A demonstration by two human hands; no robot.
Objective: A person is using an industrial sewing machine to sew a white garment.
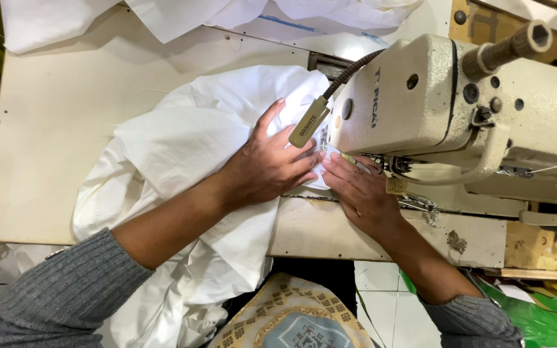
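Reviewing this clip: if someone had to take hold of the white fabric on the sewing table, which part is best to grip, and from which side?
Probably the loose bunched folds of the white fabric, approached from the table's open left. There it lies heaped and free. The end near the sewing machine is pinned flat under the left hand and right hand, with the small lamp crowding it.

I see the white fabric (182, 148), crumpled and folded, spread flat across the pale surface (53, 129), one edge tucked beneath the sewing machine (420, 103), the rest spilling off the near edge.
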